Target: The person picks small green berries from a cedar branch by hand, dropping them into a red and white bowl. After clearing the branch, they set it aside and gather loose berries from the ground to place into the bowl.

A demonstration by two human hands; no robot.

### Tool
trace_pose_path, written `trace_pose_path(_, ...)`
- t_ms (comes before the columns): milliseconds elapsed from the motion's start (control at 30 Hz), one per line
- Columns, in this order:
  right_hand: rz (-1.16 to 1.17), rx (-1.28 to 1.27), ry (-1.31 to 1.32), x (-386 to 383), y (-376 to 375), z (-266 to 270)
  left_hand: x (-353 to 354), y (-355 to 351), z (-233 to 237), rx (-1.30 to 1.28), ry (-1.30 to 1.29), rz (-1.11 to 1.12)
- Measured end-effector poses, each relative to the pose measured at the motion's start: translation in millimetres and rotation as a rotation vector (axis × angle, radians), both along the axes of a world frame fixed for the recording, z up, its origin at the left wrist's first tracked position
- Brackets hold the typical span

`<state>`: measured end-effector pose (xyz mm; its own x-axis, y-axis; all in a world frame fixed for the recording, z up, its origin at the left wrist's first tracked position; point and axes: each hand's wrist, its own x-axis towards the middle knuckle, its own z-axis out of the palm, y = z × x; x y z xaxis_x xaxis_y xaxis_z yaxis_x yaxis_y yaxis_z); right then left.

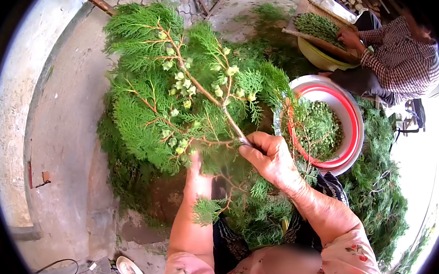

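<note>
Mostly hidden behind the foliage, the left hand (196, 160) reaches up toward twelve o'clock, and how far open it is or whether it has hold of anything cannot be told; the right hand (269, 159), to its right, is closed, thumb and fingers pinching the bare lower end of a leafy branch (207, 94). From that pinch the branch slants toward eleven o'clock, spreading above both hands, with clusters of pale green cones (181, 84) along its twigs. Farthest left, at nine o'clock in the view, is the bare grey floor (63, 140), and at seven o'clock a white oval object (130, 269) lies near a dark cable (62, 262). Cut greenery (127, 184) lies under and around the branch. Just beside the right hand, toward two o'clock from it, a basin (356, 125) with a red inner band holds small green cones (328, 126) and some sprigs. Farther off, at about half past one in the view, a woven tray (317, 8) of green cones sits over a yellow-green basin (317, 57), with a co-worker's hand (352, 39) at its right side. More greenery (376, 193) is heaped at four o'clock.
</note>
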<state>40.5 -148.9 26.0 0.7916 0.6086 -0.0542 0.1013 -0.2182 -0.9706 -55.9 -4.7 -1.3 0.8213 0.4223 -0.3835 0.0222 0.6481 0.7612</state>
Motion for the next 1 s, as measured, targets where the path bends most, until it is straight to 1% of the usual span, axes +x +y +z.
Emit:
trace_pose_path(67, -0.024, 0.025, 0.019, 3.6, 0.9, -5.4, 1.0, 5.5, -14.9, 0.175, 0.083, 0.114)
trace_pose_path(100, -0.051, 0.039, 0.006, 5.3, 2.7, -11.3, 1.4, 25.2, -27.7, 0.256, 0.409, 0.186)
trace_pose_path(133, -0.070, 0.025, 0.006, 7.1, 3.3, -10.0, 1.9, 44.9, -40.4, 0.275, 0.729, 0.236)
trace_pose_path(167, -0.082, 0.006, -0.006, 8.1, 5.0, -10.5, 6.1, 43.6, -37.5, 0.067, 0.372, 0.494)
trace_pose_path(200, -0.096, -0.014, -0.017, 8.4, 6.6, -14.2, 16.7, 35.5, 1.6, 0.015, 0.353, 0.602)
trace_pose_path(233, -0.111, 0.059, -0.017, 8.5, 10.0, -24.7, 23.5, 44.8, 2.4, 0.048, 0.183, 0.615)
trace_pose_path(267, -0.137, 0.072, 0.075, 9.1, 8.4, -30.6, 22.6, 62.8, -0.1, 0.083, 0.013, 0.630)
trace_pose_path(333, -0.166, 0.105, 0.269, 8.6, 11.3, -31.2, 12.0, 82.6, 7.1, -0.111, -0.128, 0.301)
trace_pose_path(367, -0.161, 0.105, 0.292, 8.8, 10.9, -31.6, 17.7, 82.5, 0.1, -0.172, 0.076, 0.612)
trace_pose_path(400, -0.162, 0.102, 0.307, 11.4, 8.0, -31.6, 9.7, 86.9, -6.8, -0.234, -0.080, 0.545)
trace_pose_path(467, -0.176, 0.075, 0.351, 13.0, 3.6, -25.1, 1.3, 93.1, -8.2, -0.377, -0.244, 0.663)
trace_pose_path(533, -0.205, 0.020, 0.241, 14.1, 0.2, -24.7, -1.8, 92.6, 4.0, -0.481, -0.415, 0.563)
trace_pose_path(567, -0.224, 0.031, 0.197, 12.8, 4.0, -40.6, -1.3, 92.6, 10.8, -0.453, -0.402, 0.474)
trace_pose_path(600, -0.229, 0.021, 0.218, 10.9, 1.1, -31.3, 4.3, 84.9, 23.1, -0.425, -0.393, 0.382)
trace_pose_path(633, -0.267, 0.055, 0.180, 7.9, 2.8, -34.5, 14.0, 71.1, 35.5, -0.422, -0.367, 0.305)
trace_pose_path(700, -0.256, 0.103, 0.315, 6.0, 3.6, -34.2, 39.8, 37.6, 61.4, -0.416, -0.304, 0.152)
trace_pose_path(733, -0.254, 0.110, 0.350, 5.4, 1.5, -30.4, 54.8, 17.8, 67.6, -0.377, -0.272, 0.064)
trace_pose_path(767, -0.248, 0.074, 0.327, 6.1, -0.6, -30.2, 70.6, -5.9, 72.9, -0.356, -0.182, 0.008)
trace_pose_path(800, -0.239, 0.040, 0.312, 5.5, 0.1, -31.3, 84.6, -27.8, 75.6, -0.329, -0.087, -0.046)
trace_pose_path(867, -0.224, 0.107, 0.301, 3.1, 8.2, -54.1, 109.5, -61.9, 61.5, -0.294, -0.058, -0.267)
trace_pose_path(900, -0.104, -0.016, -0.059, 5.5, 7.0, -50.8, 120.6, -82.2, 57.7, -0.198, 0.003, -0.283)
trace_pose_path(933, -0.147, 0.403, 0.250, 3.9, 17.2, -68.0, 132.4, -102.3, 53.9, -0.101, 0.061, -0.299)
trace_pose_path(967, -0.183, 0.825, 0.553, -2.9, 33.3, -99.6, 144.8, -119.9, 50.0, -0.104, 0.111, -0.292)
trace_pose_path(1000, -0.238, 0.942, 0.682, -6.1, 29.7, -94.1, 155.4, -137.8, 47.7, -0.107, 0.160, -0.285)
